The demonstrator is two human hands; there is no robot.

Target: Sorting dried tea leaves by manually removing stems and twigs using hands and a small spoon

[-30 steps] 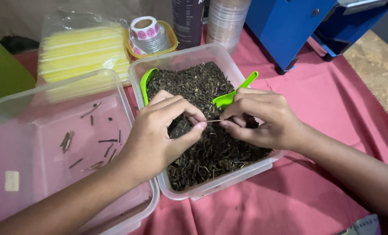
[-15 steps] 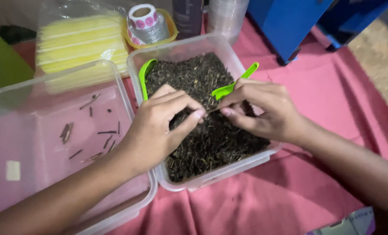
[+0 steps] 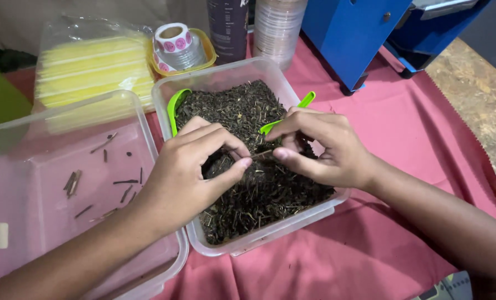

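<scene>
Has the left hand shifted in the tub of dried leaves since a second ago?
No. The left hand still pinches the thin stem just right of the green scoop, over the tub; only the camera moved.

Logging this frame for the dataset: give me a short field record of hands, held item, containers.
left hand: pinches one end of a thin stem
right hand: pinches the other end, green scoop under its fingers
tea tub: clear, filled with dark loose leaves
side tub: clear, holds a few picked stems
surface: pink cloth
</scene>
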